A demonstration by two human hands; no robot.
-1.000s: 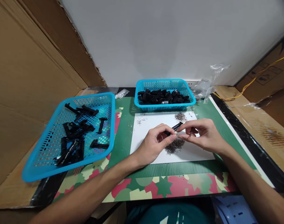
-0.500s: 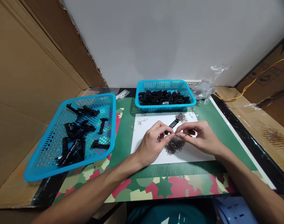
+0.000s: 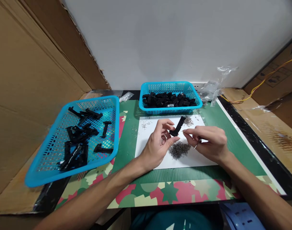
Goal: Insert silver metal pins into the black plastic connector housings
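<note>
My left hand point(image 3: 157, 145) grips a black T-shaped plastic part point(image 3: 180, 124) by its wide end, between thumb and fingers. The part's long arm points up and to the right. Close on its right is my right hand point(image 3: 208, 140), closed around a slim tool with a thin metal shaft point(image 3: 196, 145). Its thumb and forefinger are pinched near the part; whether a small piece sits between them I cannot tell. Under the hands a pile of small metal springs or clips point(image 3: 179, 150) lies on a white sheet point(image 3: 157, 164).
A blue basket point(image 3: 116, 127) with several black plastic parts stands at left. Another blue basket point(image 3: 170, 111), full of black pieces, is at the back. Smaller heaps of metal bits point(image 3: 188, 121) lie on the sheet. Plastic bags point(image 3: 209, 89) and a yellow cable point(image 3: 252, 91) are at back right.
The black part has been turned over and raised in my left hand, its plain side now showing. My right hand has rotated and drawn slightly away, and the tool's metal shaft now points down.
</note>
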